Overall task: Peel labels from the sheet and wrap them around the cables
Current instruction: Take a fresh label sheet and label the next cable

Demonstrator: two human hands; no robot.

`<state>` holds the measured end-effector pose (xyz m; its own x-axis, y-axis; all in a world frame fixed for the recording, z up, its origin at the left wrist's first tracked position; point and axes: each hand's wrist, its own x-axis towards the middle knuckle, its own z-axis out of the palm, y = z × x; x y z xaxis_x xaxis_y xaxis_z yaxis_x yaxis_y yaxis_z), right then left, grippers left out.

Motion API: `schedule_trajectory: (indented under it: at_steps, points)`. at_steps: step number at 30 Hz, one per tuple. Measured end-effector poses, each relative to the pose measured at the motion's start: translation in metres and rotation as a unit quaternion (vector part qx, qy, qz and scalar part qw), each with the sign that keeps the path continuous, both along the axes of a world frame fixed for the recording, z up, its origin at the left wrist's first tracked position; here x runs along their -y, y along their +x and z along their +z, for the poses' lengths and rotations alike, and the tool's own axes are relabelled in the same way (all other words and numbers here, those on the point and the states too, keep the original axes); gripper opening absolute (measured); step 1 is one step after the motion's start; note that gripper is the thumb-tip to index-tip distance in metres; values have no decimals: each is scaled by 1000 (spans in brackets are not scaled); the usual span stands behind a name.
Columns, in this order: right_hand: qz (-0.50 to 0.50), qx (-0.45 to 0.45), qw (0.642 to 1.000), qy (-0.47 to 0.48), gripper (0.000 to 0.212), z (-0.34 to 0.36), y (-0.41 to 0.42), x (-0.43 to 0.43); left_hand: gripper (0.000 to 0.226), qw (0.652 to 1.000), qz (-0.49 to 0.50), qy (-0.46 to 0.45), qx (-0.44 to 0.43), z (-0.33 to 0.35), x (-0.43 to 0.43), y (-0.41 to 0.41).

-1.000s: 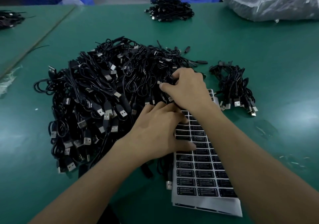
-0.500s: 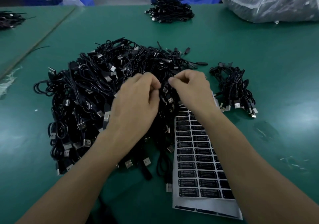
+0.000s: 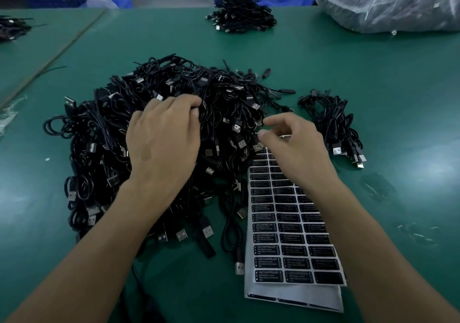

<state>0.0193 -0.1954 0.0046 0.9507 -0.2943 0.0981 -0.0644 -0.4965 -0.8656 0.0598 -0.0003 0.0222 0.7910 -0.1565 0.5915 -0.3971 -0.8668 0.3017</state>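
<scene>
A big heap of black USB cables [image 3: 154, 93] lies in the middle of the green table [image 3: 373, 73]. My left hand [image 3: 161, 143] rests on top of the heap, its fingertips curled down round a cable near the crest. To its right, my right hand [image 3: 296, 148] hovers over the top end of the label sheet [image 3: 286, 225]. Its thumb and forefinger are bent and slightly apart, with nothing visible between them. The sheet holds rows of black labels with white print and lies beside the heap, partly under my right forearm.
A smaller bundle of cables [image 3: 333, 126] lies right of my right hand. Another cable pile [image 3: 241, 16] sits at the far edge, a filled clear plastic bag [image 3: 393, 1] at the far right, and more cables [image 3: 12, 27] at the far left.
My hands met at the heap's right side, pinching together, then parted. The left hand slid left onto the heap; the right drew back toward the sheet with its fingers loosened.
</scene>
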Motion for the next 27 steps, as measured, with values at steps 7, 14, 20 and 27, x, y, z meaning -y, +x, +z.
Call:
schedule_trajectory:
  at_steps: [7, 14, 20, 27]
  points:
    - [54, -68, 971, 225, 48, 13, -4, -2, 17, 951, -300, -65, -30, 23, 17, -23]
    - [47, -94, 939, 328, 22, 10, -6, 3, 14, 866, -411, -72, -275, 29, 14, -28]
    - [49, -33, 902, 428, 22, 8, -13, 8, 46, 896, -256, -65, -357, 21, 17, -22]
    - [-4, 24, 813, 582, 21, 1, -18, 7, 49, 855, -254, -77, -446, 15, 16, -15]
